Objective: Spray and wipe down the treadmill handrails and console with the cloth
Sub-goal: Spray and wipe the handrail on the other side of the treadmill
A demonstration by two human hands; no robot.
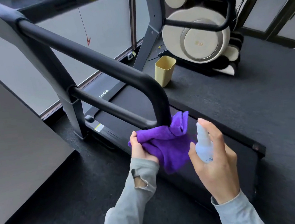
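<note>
A black treadmill handrail (pixel 88 56) loops from the upper left down to a curved end near the centre. My left hand (pixel 141 150) grips a purple cloth (pixel 165 142), whose upper corner is pressed against the bottom of the handrail's curved end. My right hand (pixel 217 161) holds a small white spray bottle (pixel 204 146) upright just right of the cloth, index finger on the nozzle top. The console (pixel 48 6) shows only as a dark edge along the top of the view. The treadmill belt (pixel 128 102) lies below the rail.
A yellow bin (pixel 164 71) stands on the dark floor beside the treadmill front. A cream and black exercise machine (pixel 201 39) is at the upper right. A dark flat surface (pixel 17 141) fills the left side. A red safety clip (pixel 88 41) hangs from the console.
</note>
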